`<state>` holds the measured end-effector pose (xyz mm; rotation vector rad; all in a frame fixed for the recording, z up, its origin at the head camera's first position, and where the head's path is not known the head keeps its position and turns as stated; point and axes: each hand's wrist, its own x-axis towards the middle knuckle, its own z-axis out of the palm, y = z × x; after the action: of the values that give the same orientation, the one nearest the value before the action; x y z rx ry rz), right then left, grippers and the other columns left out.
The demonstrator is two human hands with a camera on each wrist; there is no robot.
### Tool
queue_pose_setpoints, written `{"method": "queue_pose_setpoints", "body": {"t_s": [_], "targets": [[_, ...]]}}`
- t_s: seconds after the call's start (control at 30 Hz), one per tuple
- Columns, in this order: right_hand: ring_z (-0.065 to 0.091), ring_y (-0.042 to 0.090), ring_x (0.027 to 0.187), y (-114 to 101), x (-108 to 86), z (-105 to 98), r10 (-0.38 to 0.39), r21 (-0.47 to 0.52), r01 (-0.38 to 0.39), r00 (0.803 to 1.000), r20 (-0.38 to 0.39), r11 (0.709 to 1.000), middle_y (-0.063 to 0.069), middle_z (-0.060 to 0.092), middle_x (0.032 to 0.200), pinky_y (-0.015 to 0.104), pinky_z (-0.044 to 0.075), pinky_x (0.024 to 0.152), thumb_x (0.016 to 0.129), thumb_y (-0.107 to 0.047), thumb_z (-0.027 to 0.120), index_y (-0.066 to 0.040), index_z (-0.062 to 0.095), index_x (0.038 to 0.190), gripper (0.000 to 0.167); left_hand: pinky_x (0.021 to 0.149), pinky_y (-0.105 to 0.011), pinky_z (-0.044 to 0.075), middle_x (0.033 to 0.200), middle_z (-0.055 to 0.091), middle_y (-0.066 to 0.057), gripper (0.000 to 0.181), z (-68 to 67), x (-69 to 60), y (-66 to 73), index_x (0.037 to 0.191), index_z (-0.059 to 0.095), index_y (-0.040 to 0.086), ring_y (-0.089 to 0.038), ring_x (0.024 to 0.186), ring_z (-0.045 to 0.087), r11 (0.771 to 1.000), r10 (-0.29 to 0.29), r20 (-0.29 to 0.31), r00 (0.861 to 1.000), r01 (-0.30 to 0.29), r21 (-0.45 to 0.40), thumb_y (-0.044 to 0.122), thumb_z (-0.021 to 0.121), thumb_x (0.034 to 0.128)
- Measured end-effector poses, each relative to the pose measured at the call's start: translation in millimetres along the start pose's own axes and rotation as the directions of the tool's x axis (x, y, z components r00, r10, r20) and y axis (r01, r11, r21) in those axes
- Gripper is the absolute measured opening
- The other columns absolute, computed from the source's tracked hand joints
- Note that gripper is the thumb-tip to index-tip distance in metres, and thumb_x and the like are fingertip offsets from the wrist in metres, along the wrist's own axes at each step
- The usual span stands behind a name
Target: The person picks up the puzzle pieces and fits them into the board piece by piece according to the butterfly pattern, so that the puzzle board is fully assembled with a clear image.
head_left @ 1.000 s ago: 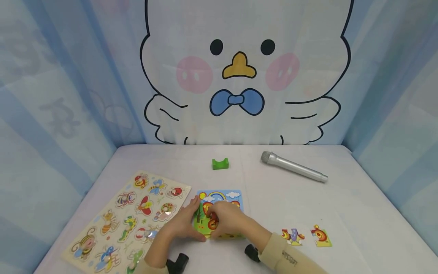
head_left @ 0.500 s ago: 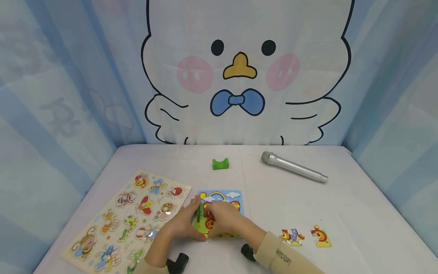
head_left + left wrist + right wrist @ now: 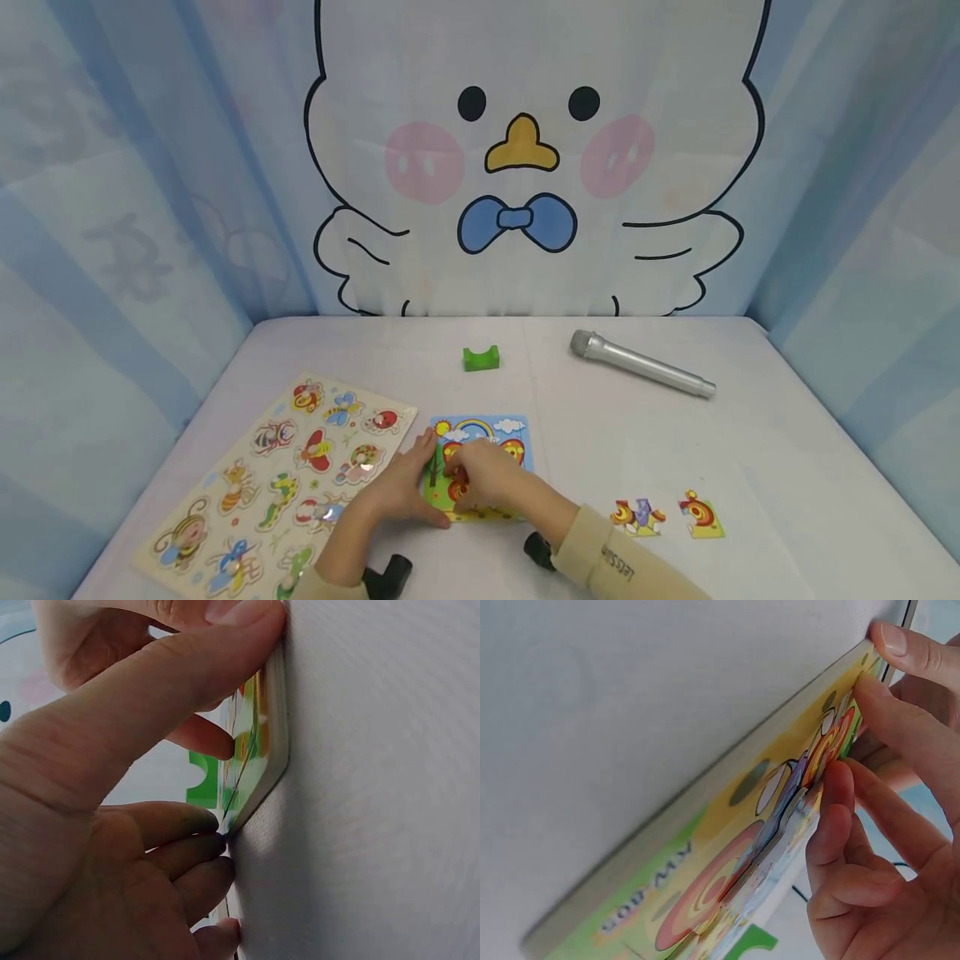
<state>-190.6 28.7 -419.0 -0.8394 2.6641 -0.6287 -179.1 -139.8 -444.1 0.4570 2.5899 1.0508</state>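
Note:
A square picture puzzle (image 3: 480, 429) with a rainbow and snails lies on the table in the head view. My left hand (image 3: 405, 492) rests at its left side and near edge, fingers stretched out. In the left wrist view its thumb (image 3: 142, 697) presses against the board's rim (image 3: 276, 727). My right hand (image 3: 487, 479) leans over the puzzle with bent fingers, its thumb and fingers about a red puzzle piece (image 3: 460, 475). From the right wrist, red spiral artwork (image 3: 832, 746) shows between those fingers and the board; the piece's outline is partly hidden.
Two loose puzzle pieces, one purple and red (image 3: 639, 517) and one snail piece (image 3: 701, 515), lie at the right. An insect board (image 3: 277, 492) lies left. Behind stand a green block (image 3: 481, 358) and a silver microphone (image 3: 641, 364).
My right hand has shifted slightly left over the puzzle, with the red piece between its fingers. My left hand stays at the board's corner.

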Motion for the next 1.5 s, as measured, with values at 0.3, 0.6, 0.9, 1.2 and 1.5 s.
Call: {"method": "queue_pose_setpoints", "body": {"t_s": [0.3, 0.6, 0.9, 1.2, 1.5], "targets": [[0.051, 0.005, 0.075, -2.5, -4.3, 4.1, 0.024, 0.025, -0.024, 1.000, -0.006, 0.999, -0.006, 0.063, 0.084, 0.020, 0.047, 0.067, 0.066, -0.020, 0.082, -0.009, 0.070, 0.101, 0.038, 0.107, -0.059, 0.010, 0.149, 0.013, -0.021, 0.112, -0.3, -2.4, 0.9, 0.142, 0.022, -0.004, -0.037, 0.136, 0.012, 1.000, -0.021, 0.011, 1.000, 0.021, -0.012, 0.031, 0.086, 0.0570], [0.052, 0.003, 0.079, 6.0, -11.2, 2.8, -0.002, 0.141, -0.008, 0.998, 0.069, 0.990, -0.007, 0.063, 0.091, 0.021, 0.046, 0.071, 0.065, -0.020, 0.081, -0.008, 0.066, 0.109, 0.048, 0.108, -0.057, 0.009, 0.148, 0.015, -0.022, 0.112, -0.2, -1.4, 0.6, 0.141, 0.023, -0.007, -0.037, 0.136, 0.013, 1.000, -0.001, -0.005, 1.000, 0.001, 0.000, 0.030, 0.086, 0.0562], [0.054, 0.005, 0.092, 17.4, -28.3, -2.0, -0.074, 0.227, 0.057, 0.995, 0.068, 0.972, -0.007, 0.063, 0.103, 0.024, 0.047, 0.082, 0.067, -0.021, 0.080, -0.011, 0.064, 0.113, 0.050, 0.107, -0.059, 0.010, 0.149, 0.014, -0.021, 0.112, 0.9, -1.2, 1.3, 0.142, 0.023, -0.005, -0.037, 0.136, 0.013, 1.000, -0.026, 0.003, 1.000, 0.026, 0.006, 0.031, 0.086, 0.0557], [0.056, 0.017, 0.103, 34.8, -51.5, -14.9, -0.081, 0.263, 0.085, 0.996, -0.026, 0.961, 0.001, 0.063, 0.110, 0.038, 0.046, 0.090, 0.068, -0.019, 0.080, -0.009, 0.063, 0.115, 0.051, 0.107, -0.058, 0.011, 0.149, 0.015, -0.020, 0.115, 1.9, -2.4, 4.8, 0.142, 0.024, -0.004, -0.037, 0.136, 0.014, 0.999, -0.051, -0.009, 0.999, 0.051, 0.014, 0.031, 0.087, 0.0530], [0.051, 0.020, 0.081, 46.5, -73.0, -34.2, -0.054, 0.263, 0.076, 0.995, -0.089, 0.962, 0.004, 0.060, 0.103, 0.027, 0.045, 0.067, 0.069, -0.017, 0.078, -0.006, 0.061, 0.116, 0.051, 0.107, -0.057, 0.010, 0.149, 0.014, -0.020, 0.116, 1.8, -1.2, 5.3, 0.141, 0.023, -0.005, -0.036, 0.136, 0.013, 0.999, -0.050, -0.010, 0.999, 0.050, 0.001, 0.030, 0.088, 0.0524]]}}
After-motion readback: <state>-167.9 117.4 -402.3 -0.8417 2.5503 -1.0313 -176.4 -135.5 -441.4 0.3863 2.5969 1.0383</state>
